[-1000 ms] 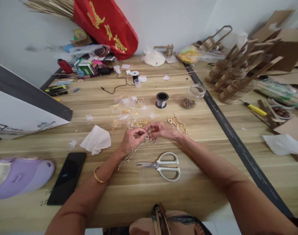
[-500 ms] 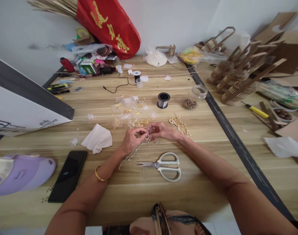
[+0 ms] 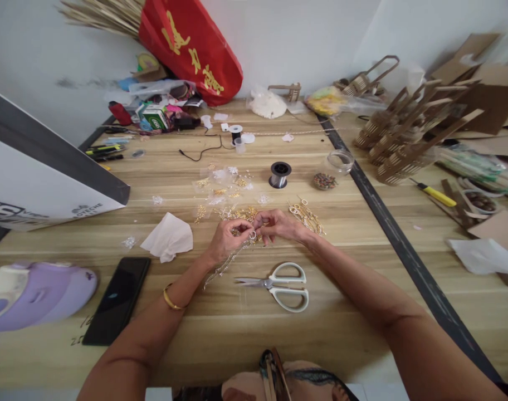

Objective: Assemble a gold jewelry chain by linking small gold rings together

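My left hand [image 3: 228, 241] pinches the ringed end of a silver beaded chain [image 3: 225, 266] between thumb and fingertips. The chain trails from that hand down to the left onto the table. Facing it, my right hand [image 3: 279, 225] has its thumb and forefinger closed right beside the ring; whatever they grip is too small to make out. Loose gold beads and findings [image 3: 237, 213] lie just behind both hands. Scissors with white handles [image 3: 274, 284] rest in front, blades pointing left. To the right of my right hand is a bundle of gold chains [image 3: 307, 217].
A wire spool [image 3: 280, 176] and a clear jar of coloured beads [image 3: 326, 179] stand farther back. On the left are a tissue [image 3: 167, 236], a black phone [image 3: 117, 301] and a purple device [image 3: 49, 295]. Small woven baskets [image 3: 394, 150] crowd the right.
My fingertips stay together at the chain's ringed end. The lower fingers of my right hand have spread slightly downward. The whole view has shifted a little.
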The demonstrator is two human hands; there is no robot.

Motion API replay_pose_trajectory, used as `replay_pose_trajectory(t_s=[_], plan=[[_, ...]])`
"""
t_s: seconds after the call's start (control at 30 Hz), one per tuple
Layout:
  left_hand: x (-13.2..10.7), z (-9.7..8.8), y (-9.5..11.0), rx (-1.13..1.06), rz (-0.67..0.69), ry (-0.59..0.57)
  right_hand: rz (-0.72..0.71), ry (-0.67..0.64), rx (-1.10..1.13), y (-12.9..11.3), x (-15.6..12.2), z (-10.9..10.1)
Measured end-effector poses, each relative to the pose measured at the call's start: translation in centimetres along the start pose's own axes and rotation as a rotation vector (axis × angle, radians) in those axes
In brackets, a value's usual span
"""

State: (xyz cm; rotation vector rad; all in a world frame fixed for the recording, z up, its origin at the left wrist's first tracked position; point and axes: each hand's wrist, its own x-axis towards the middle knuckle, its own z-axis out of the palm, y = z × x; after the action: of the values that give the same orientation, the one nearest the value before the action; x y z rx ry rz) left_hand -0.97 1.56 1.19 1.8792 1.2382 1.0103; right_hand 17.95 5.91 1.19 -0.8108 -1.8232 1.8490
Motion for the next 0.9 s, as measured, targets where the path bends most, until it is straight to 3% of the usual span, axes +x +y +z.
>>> replay_pose_trajectory(t_s=[0.47, 0.9], plan=[[-0.08, -0.07, 0.11, 0.020, -0.003, 0.002, 0.020, -0.013, 0.082, -0.21, 0.07, 0.12], [-0.15, 0.12, -0.08, 0.054, 0.110, 0.044, 0.050, 0.021, 0.050, 0.44, 0.17, 0.39]])
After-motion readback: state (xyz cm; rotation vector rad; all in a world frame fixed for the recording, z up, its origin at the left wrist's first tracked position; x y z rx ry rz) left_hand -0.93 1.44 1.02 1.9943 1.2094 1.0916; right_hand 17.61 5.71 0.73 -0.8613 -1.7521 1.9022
